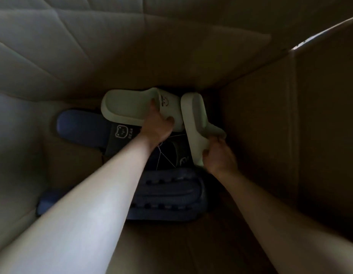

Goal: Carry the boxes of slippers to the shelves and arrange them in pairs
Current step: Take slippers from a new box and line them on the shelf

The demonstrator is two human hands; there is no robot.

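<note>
I look down into a deep cardboard box (320,115). At its bottom lie two pale green slippers. My left hand (157,125) grips the strap of the left pale slipper (124,105), fingers tucked under the band with the bear print. My right hand (219,155) holds the second pale slipper (195,119) by its strap and sole edge; this one is tipped on its side. Dark blue slippers lie beneath: one with a bear logo (88,129) at the left, another dark one (177,155) between my wrists.
A stack of dark blue slippers with studded soles (167,196) fills the near part of the box floor. Cardboard walls rise close on all sides; a creased flap (72,46) hangs at the far left. Loose white thread (161,153) lies over the dark slippers.
</note>
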